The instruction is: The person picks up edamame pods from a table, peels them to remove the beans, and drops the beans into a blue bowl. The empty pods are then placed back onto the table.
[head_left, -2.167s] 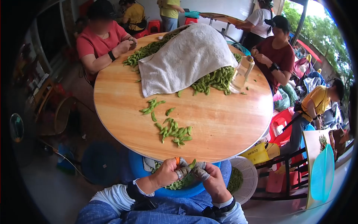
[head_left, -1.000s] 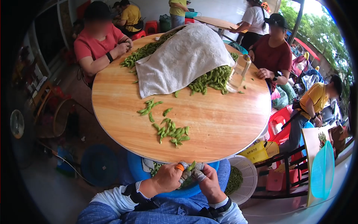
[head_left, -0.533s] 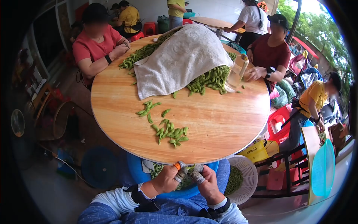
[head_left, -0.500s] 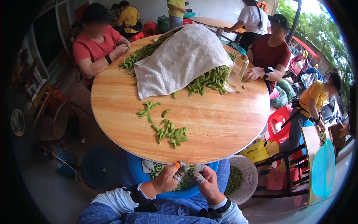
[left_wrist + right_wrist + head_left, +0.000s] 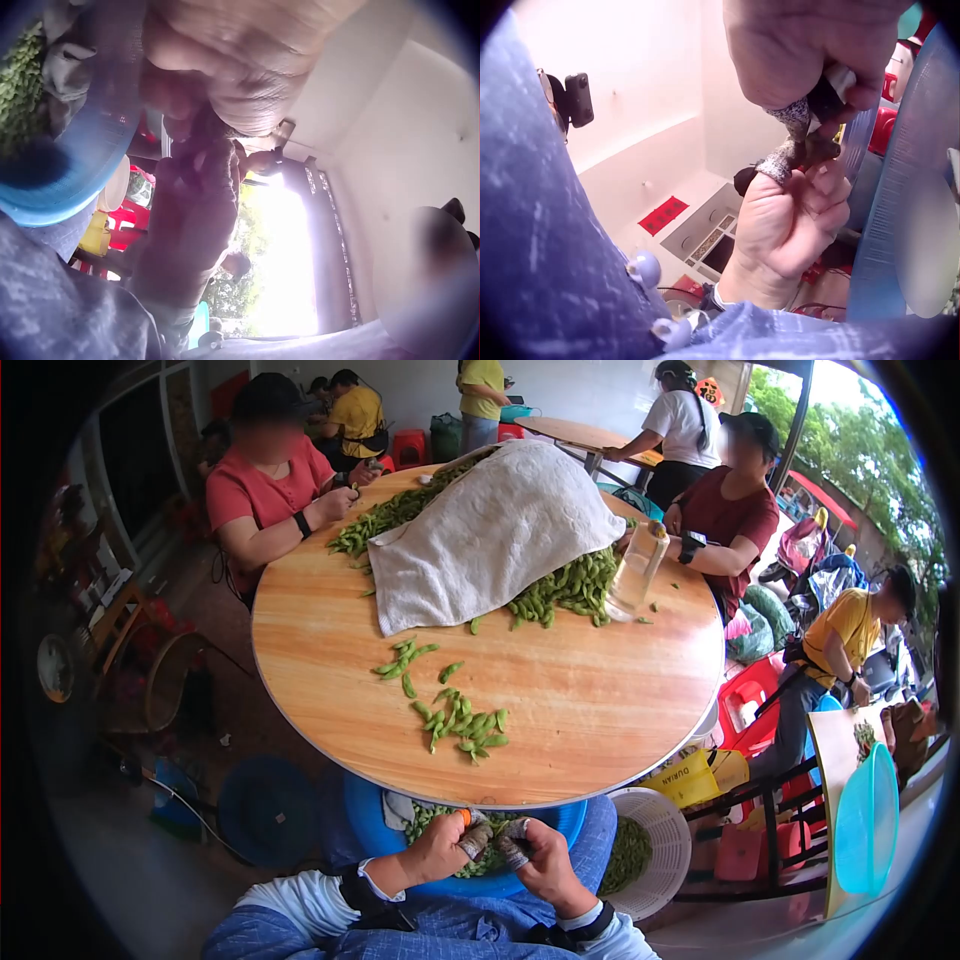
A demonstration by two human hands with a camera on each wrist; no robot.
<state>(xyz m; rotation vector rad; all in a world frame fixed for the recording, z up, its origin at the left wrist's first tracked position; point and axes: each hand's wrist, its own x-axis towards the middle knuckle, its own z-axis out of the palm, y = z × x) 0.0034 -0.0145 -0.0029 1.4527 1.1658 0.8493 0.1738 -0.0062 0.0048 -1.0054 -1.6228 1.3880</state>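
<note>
In the head view my left hand [image 5: 435, 850] and right hand [image 5: 550, 870] face each other over a blue basin [image 5: 368, 822] of shelled green beans [image 5: 428, 815]. Grey wrappings cover several fingertips, and an orange band shows on the left hand. A narrow gap parts the two hands, whose fingers are bent inward; whether a pod is between any fingers cannot be made out. In the right wrist view the wrapped fingertips of the left hand [image 5: 787, 225] are close below the right hand [image 5: 810, 60]. Loose green pods [image 5: 465, 725] lie on the round table [image 5: 590, 710].
A white towel [image 5: 490, 530] covers much of a large pod heap [image 5: 575, 588], beside a clear bottle [image 5: 636, 575]. Right of the basin stands a white basket [image 5: 668, 850] holding pods. Two people sit across the table; a grey cloth [image 5: 398, 810] hangs at the basin's left.
The green pod seen between my hands earlier no longer shows there. The hands have drawn slightly apart and lower. Across the table, the person at right has reached behind the bottle.
</note>
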